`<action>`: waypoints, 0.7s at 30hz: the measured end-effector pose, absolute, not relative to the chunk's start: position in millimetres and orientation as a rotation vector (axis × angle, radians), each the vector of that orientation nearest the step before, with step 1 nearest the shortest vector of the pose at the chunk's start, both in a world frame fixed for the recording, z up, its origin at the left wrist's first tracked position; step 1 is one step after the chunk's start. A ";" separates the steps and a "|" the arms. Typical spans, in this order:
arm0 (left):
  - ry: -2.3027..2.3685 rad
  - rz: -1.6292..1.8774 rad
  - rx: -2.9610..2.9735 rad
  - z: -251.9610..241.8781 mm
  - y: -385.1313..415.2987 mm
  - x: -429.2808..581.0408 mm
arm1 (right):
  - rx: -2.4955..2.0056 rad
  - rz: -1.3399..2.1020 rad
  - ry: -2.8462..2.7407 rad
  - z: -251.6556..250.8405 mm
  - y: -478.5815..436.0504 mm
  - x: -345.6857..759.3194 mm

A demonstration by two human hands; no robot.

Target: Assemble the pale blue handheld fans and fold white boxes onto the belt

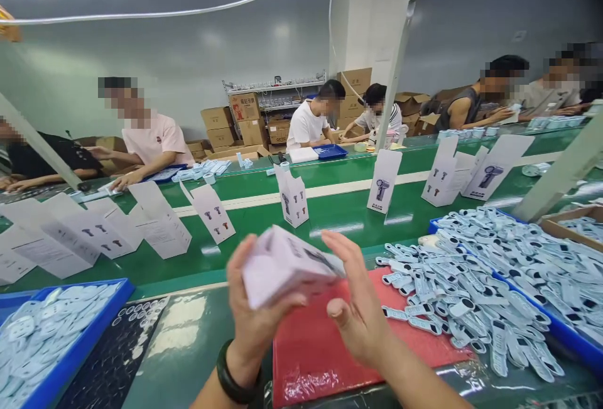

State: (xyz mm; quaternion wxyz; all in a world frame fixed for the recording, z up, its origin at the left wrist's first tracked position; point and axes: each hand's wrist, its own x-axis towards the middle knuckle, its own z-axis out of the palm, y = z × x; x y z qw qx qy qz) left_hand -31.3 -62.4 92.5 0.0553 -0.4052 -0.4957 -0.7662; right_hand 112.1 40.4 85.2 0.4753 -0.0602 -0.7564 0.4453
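A white printed cardboard box (289,267) is tilted in the air above a red mat (320,359). My left hand (252,308), with a dark bangle on its wrist, is closed round one end of it. My right hand (355,308) is spread, thumb and fingers apart, by the box's other end; whether a fingertip touches it I cannot tell. Pale blue plastic handle parts (452,308) lie heaped on the mat's right side, close to my right hand. The box's print is blurred.
White printed boxes stand along the green conveyor (254,227), one box (294,198) straight ahead. Blue trays with pale blue parts flank me, the left tray (117,299) beside a black sheet of rings (113,346). A metal post (396,63) rises beyond. Several co-workers sit across the belt.
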 end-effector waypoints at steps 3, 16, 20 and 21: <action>-1.228 -2.714 -0.883 113.0 -54.9 -41.8 | -0.184 1.075 -1.745 67.1 26.7 114.8; -1.586 -3.359 -0.556 42.6 -34.3 16.1 | -0.275 1.659 -1.256 73.0 57.1 72.9; -1.981 -3.302 -0.492 24.7 -39.0 12.5 | -0.745 1.124 -1.506 93.7 148.6 64.9; -2.008 -3.268 -0.553 21.8 -39.9 13.0 | -0.873 0.972 -1.582 97.7 173.5 59.1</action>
